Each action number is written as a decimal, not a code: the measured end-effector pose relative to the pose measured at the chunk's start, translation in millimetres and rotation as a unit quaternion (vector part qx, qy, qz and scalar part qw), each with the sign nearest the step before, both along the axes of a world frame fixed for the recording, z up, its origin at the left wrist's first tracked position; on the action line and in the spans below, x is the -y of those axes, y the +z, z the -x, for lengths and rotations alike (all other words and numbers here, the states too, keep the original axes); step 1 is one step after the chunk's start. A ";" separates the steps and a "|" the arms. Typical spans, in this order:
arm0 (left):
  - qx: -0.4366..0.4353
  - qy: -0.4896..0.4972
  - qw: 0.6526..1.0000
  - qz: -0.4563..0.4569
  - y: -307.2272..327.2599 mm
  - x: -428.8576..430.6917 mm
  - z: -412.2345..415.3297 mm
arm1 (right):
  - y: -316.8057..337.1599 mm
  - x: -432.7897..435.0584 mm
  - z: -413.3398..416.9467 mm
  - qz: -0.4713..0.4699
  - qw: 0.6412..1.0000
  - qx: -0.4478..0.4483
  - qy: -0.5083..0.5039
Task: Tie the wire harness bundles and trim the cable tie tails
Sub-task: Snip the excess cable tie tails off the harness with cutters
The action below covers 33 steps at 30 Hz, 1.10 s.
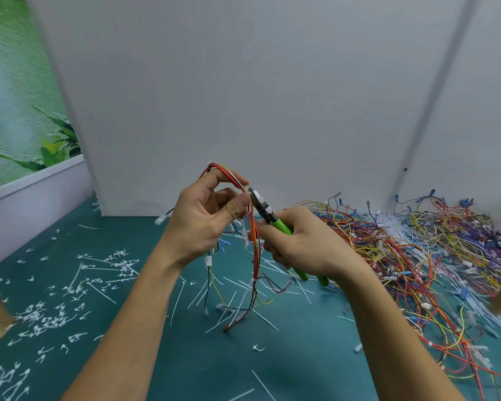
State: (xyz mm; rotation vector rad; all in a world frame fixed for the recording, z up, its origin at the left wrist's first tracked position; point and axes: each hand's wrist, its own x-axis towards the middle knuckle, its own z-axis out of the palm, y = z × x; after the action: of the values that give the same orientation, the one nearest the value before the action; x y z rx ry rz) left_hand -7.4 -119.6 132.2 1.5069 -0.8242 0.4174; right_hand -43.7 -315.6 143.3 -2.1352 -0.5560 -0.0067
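Observation:
My left hand (206,221) holds a wire harness bundle (256,250) of red, yellow and white wires up above the table, looped over the index finger and pinched under the thumb. Loose ends with white connectors hang down to the green mat. My right hand (298,241) grips green-handled cutters (275,224), whose black jaws point up-left and sit against the bundle right beside my left thumb. A white cable tie (250,280) wraps the bundle lower down.
A large tangled pile of coloured wire harnesses (417,250) covers the right side of the green mat (162,357). Cut tie tails (41,316) and loose white cable ties (99,273) litter the left and middle. A white partition (243,96) stands behind.

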 end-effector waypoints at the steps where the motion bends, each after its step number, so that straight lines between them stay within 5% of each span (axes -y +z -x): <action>1: -0.001 -0.001 1.000 -0.002 -0.4 -0.6 -0.6 | -0.3 -0.3 -0.2 0.012 1.000 0.010 -0.009; 7: -0.016 -0.005 1.000 -0.007 -0.6 -1.7 -1.7 | -5.9 -1.9 -2.9 0.079 0.993 0.076 -0.054; 12: -0.024 -0.015 1.000 0.003 -0.2 -0.3 0.4 | -5.7 -3.3 -4.4 0.034 0.996 0.052 -0.067; 17: -0.035 -0.005 0.999 0.035 -3.6 6.9 0.4 | -8.4 -2.3 -16.4 -0.173 0.977 -0.033 -0.118; 20: -0.034 0.015 0.995 0.098 1.3 7.4 1.1 | -7.7 11.7 -21.1 -0.262 0.959 -0.102 -0.046; 23: -0.067 0.044 0.978 0.195 4.1 6.1 -1.7 | -9.0 19.4 -21.1 -0.174 0.980 -0.093 0.018; 28: -0.108 0.140 0.961 0.214 -1.7 4.8 -8.5 | -11.7 12.5 -17.0 -0.089 0.992 -0.072 0.045; 33: -0.133 0.146 0.949 0.246 -1.0 6.1 -9.8 | -15.4 5.2 -20.2 -0.149 0.985 -0.080 0.045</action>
State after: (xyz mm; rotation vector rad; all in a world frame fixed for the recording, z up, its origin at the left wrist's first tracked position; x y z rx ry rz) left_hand 2.3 -125.7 131.2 1.1775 -0.2510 0.5762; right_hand -23.5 -320.8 127.9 -1.8006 -0.5221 0.1244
